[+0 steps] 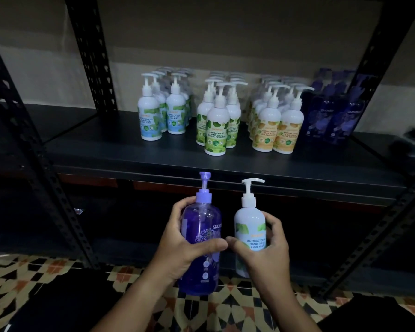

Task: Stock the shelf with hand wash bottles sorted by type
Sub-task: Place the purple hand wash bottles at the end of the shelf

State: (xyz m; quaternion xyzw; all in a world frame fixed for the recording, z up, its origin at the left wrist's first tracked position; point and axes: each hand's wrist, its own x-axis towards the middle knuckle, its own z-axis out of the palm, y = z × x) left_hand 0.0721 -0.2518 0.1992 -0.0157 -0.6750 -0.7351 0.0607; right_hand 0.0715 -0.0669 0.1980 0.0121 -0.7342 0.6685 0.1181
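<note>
Left hand (177, 245) is wrapped around a clear purple bottle (200, 245), fingers curled behind it, thumb across the front. Right hand (266, 250) grips a white cool mint bottle (249, 232) the same way, label facing out. Both are held upright side by side, below the front edge of the shelf (130, 149), not on it yet. The shelf already looks mostly stocked, in four groups: cool mint row (163, 111) on the left, green maximum protection row (219, 121) next, orange ultra moisture row (276, 121) after that, purple row (333, 116) at the far right. Rows run several deep; the back ones are too dim to count, so total is unclear. Judging by this, sorting is well along and at least these two are left: mint goes left, purple goes far right, so each bottle is on the wrong side for its row. Contents: purple bottle looks full of violet liquid; the white ones are opaque, fill can't be told. Patterned tile floor (46, 274) sits below.
</note>
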